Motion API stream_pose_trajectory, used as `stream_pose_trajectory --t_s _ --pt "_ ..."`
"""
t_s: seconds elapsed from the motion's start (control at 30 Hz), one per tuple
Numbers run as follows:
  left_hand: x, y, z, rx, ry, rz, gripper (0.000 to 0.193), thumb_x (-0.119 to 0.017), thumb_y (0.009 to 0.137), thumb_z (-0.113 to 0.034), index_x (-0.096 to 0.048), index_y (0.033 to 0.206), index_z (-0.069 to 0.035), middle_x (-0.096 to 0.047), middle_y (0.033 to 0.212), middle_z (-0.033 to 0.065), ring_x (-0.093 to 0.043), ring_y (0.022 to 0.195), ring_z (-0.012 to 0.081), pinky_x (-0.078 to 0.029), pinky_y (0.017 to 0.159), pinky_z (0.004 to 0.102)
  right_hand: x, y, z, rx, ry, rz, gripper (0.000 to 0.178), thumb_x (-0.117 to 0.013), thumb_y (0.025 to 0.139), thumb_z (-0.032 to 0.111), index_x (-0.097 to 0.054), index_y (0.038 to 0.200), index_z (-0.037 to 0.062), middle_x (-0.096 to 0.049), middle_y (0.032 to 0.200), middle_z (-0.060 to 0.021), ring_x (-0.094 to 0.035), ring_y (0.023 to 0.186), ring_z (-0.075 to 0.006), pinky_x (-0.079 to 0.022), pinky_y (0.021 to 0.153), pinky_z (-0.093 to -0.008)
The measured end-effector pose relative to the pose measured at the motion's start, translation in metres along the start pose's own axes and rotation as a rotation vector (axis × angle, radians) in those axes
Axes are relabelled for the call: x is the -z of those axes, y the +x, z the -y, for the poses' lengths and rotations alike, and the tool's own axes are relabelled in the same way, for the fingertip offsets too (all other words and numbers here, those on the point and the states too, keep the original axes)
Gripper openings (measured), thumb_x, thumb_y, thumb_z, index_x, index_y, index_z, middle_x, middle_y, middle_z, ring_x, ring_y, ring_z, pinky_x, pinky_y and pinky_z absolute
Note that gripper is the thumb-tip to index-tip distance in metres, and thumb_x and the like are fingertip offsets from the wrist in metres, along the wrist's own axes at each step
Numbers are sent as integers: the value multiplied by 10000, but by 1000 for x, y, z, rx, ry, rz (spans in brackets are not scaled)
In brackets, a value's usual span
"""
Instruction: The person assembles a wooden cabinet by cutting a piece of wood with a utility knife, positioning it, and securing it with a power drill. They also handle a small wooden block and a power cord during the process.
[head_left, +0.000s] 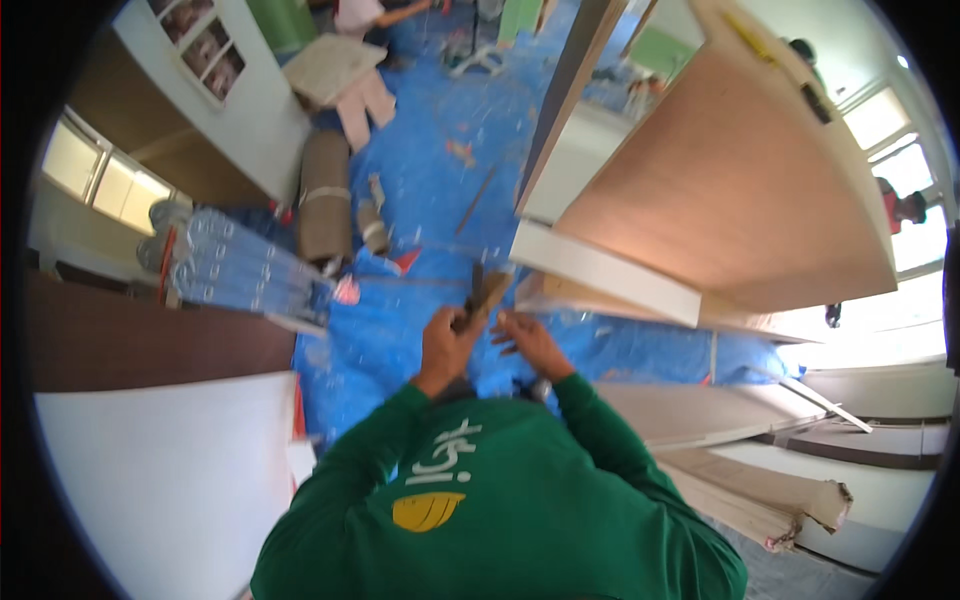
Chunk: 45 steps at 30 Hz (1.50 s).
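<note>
In front of my green-sleeved chest, my left hand is wrapped round a short brown wood-like piece with a dark upright part. Blur hides its exact kind, and I cannot tell whether these are one thing or two. Just to its right is my right hand, fingers apart and bent toward the piece. Nothing shows in that hand, and a small gap seems to separate it from the piece. Below both hands lies blue plastic sheeting spread over the floor.
To the right stands a large wooden panel, a yellow tool on its top edge. Long boards and torn cardboard lie nearer. A brown roll and clear plastic wrap are at left. Another person works far off.
</note>
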<state>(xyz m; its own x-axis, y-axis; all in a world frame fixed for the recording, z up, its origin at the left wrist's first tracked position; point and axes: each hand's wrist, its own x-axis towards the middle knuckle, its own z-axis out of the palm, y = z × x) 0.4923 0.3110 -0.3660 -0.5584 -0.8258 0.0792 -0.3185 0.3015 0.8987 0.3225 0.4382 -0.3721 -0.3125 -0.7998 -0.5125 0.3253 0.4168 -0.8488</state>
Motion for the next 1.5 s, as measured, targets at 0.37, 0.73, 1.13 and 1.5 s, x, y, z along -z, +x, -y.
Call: stream_pose_trajectory --t_s 0.37,0.73,1.13,1.5 --pt "-43 -22 -7 130 -192 463 402 -838 902 -349 -699 1049 -1 -710 857 133 -687 796 247 -533 702 395 3 -46 -28 -88 472 6 602 -545 1075 569 -602 1376 51 -711 1255 -101 -669 1168 -245 -544 949 -412" --pt "-109 -6 -74 -187 -78 862 741 -863 824 -305 -469 1388 -30 -684 1197 256 -681 1105 453 -553 941 493 66 -81 -58 45 851 -244 451 -669 1054 361 -607 1365 40 -688 1281 -133 -669 1184 -270 -534 1043 -501" --pt "-92 208 -380 -811 -46 36 286 -755 971 -148 -711 1211 2 -768 1089 126 -720 991 212 -551 903 335 235 -135 -96 -32 738 -406 373 -785 962 375 -628 1081 59 -674 865 -88 -692 735 -227 -600 671 -377" --pt "-180 246 -310 -352 -540 155 737 -356 1142 -522 -341 1606 49 -431 1626 207 -370 1534 277 -258 1275 381 271 -165 -150 -220 589 -594 565 -893 823 521 -639 976 41 -675 805 -90 -669 631 -204 -570 585 -338"
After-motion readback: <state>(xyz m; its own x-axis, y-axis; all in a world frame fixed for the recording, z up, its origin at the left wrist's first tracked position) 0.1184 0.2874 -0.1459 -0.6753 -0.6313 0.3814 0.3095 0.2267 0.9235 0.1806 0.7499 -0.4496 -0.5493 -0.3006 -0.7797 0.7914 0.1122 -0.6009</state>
